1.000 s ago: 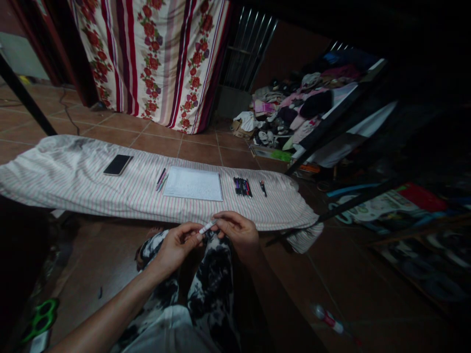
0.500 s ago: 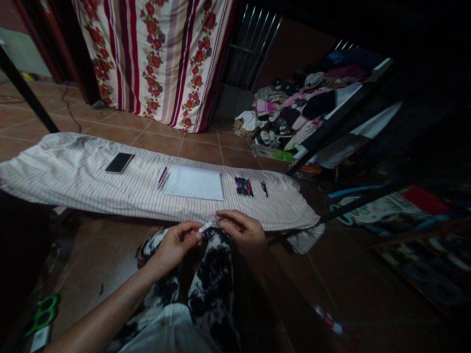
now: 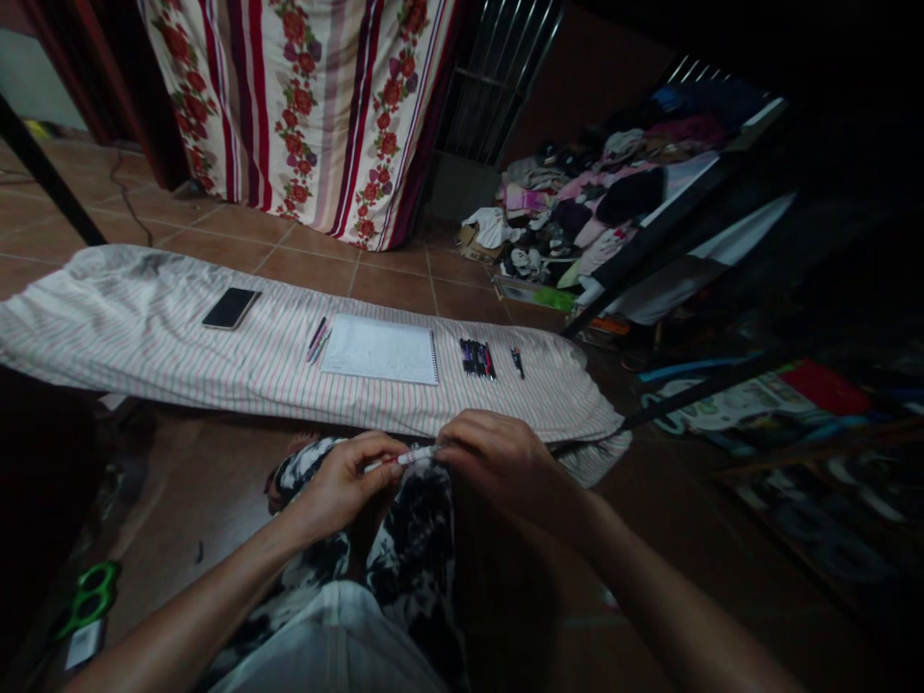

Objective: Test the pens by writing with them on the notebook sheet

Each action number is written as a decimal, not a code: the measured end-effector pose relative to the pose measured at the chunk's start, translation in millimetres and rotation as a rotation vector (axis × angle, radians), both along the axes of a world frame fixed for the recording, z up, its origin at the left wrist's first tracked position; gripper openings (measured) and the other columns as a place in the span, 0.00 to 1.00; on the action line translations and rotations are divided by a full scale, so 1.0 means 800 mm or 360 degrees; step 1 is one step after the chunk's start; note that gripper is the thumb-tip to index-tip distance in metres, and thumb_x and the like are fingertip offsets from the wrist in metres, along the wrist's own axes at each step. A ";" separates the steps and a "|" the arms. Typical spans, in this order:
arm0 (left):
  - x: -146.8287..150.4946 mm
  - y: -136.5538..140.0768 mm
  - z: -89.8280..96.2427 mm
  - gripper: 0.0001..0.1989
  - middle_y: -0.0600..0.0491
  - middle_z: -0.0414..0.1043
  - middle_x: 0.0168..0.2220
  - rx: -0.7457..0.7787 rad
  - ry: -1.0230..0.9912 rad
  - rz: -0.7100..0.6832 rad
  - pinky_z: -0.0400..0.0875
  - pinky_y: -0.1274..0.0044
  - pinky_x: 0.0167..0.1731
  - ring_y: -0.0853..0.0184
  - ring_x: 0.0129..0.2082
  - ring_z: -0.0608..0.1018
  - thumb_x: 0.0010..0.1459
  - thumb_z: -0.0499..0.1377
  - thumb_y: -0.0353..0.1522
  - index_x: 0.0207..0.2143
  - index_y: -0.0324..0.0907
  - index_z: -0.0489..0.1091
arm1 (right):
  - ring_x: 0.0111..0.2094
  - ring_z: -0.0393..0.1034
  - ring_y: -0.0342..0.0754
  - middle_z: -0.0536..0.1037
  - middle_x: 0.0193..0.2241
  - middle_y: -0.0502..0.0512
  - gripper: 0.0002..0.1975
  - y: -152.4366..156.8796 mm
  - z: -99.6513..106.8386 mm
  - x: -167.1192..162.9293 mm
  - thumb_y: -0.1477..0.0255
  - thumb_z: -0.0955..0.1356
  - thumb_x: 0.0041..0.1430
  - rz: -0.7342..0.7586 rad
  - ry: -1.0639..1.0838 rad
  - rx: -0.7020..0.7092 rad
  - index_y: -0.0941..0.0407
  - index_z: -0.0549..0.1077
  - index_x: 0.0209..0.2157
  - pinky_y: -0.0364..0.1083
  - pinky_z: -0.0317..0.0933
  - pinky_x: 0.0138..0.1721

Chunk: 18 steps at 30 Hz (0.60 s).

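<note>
Over my knees, both hands hold a slim white pen [image 3: 419, 454] with small reddish marks on its barrel. My left hand [image 3: 361, 472] pinches its left part between thumb and fingers. At the other end, my right hand [image 3: 487, 452] closes its fingertips on the tip, which they partly hide. Beyond the hands, on a striped cloth, lies a spiral notebook [image 3: 379, 349]. Several dark pens [image 3: 477, 359] are lined up to its right, with another small dark pen-like item [image 3: 517, 362] beside them. A few coloured pens [image 3: 317, 341] rest at its left edge.
A phone [image 3: 231, 308] lies on the left part of the striped cloth [image 3: 159, 337]. Behind hangs a flowered curtain [image 3: 332, 115]. Clothes are heaped [image 3: 577, 207] at the back right. Dark metal bars [image 3: 685, 399] slant along the right. Green-handled scissors [image 3: 93, 592] are at lower left.
My right hand has turned and its forearm has swung outward to the right. The white pen has tilted closer to level, still between both hands. The view has shifted slightly.
</note>
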<state>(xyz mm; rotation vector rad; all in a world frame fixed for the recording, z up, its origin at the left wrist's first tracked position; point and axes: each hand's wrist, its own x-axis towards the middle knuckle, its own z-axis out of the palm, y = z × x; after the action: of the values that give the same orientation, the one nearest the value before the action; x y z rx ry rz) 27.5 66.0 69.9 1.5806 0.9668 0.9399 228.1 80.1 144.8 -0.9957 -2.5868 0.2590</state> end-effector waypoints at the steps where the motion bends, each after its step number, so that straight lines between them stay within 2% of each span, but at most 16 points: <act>1: 0.000 -0.001 0.001 0.08 0.51 0.72 0.32 0.0042 0.0027 0.0005 0.64 0.78 0.36 0.68 0.34 0.72 0.53 0.55 0.31 0.33 0.40 0.73 | 0.29 0.66 0.43 0.73 0.27 0.53 0.09 -0.002 0.003 0.000 0.70 0.61 0.59 0.0002 -0.0031 -0.0023 0.58 0.70 0.31 0.41 0.57 0.31; 5: 0.002 -0.005 0.004 0.08 0.52 0.73 0.32 0.0171 0.0094 0.0048 0.65 0.78 0.35 0.68 0.33 0.73 0.53 0.55 0.28 0.33 0.41 0.73 | 0.30 0.66 0.44 0.72 0.27 0.53 0.11 -0.007 0.008 0.000 0.69 0.59 0.60 -0.0043 -0.0135 -0.0084 0.57 0.70 0.30 0.42 0.56 0.32; 9: 0.005 -0.011 0.002 0.08 0.53 0.73 0.31 0.0279 0.0135 0.0150 0.65 0.79 0.33 0.68 0.32 0.73 0.53 0.55 0.27 0.33 0.42 0.73 | 0.30 0.65 0.44 0.71 0.26 0.53 0.12 -0.012 0.009 -0.005 0.69 0.59 0.61 -0.0121 -0.0183 -0.0052 0.57 0.70 0.29 0.43 0.55 0.33; 14: 0.005 -0.017 -0.004 0.09 0.53 0.73 0.31 0.0470 0.0198 0.0181 0.66 0.79 0.33 0.69 0.32 0.73 0.54 0.54 0.27 0.35 0.43 0.73 | 0.28 0.63 0.44 0.70 0.24 0.53 0.13 -0.018 0.005 -0.010 0.70 0.58 0.61 -0.0181 -0.0301 -0.0012 0.58 0.69 0.26 0.43 0.53 0.30; 18: 0.004 -0.021 -0.008 0.10 0.51 0.72 0.33 0.0635 0.0243 0.0209 0.66 0.79 0.34 0.69 0.34 0.73 0.56 0.52 0.26 0.38 0.42 0.71 | 0.27 0.62 0.43 0.70 0.23 0.52 0.15 -0.021 -0.001 -0.010 0.69 0.57 0.61 -0.0203 -0.0258 -0.0026 0.58 0.69 0.26 0.43 0.52 0.30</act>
<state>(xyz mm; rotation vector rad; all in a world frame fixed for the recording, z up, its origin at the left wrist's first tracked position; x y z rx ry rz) 30.6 49.0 63.9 1.9635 1.0434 1.1705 220.4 63.0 143.9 -1.2288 -2.6536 0.1729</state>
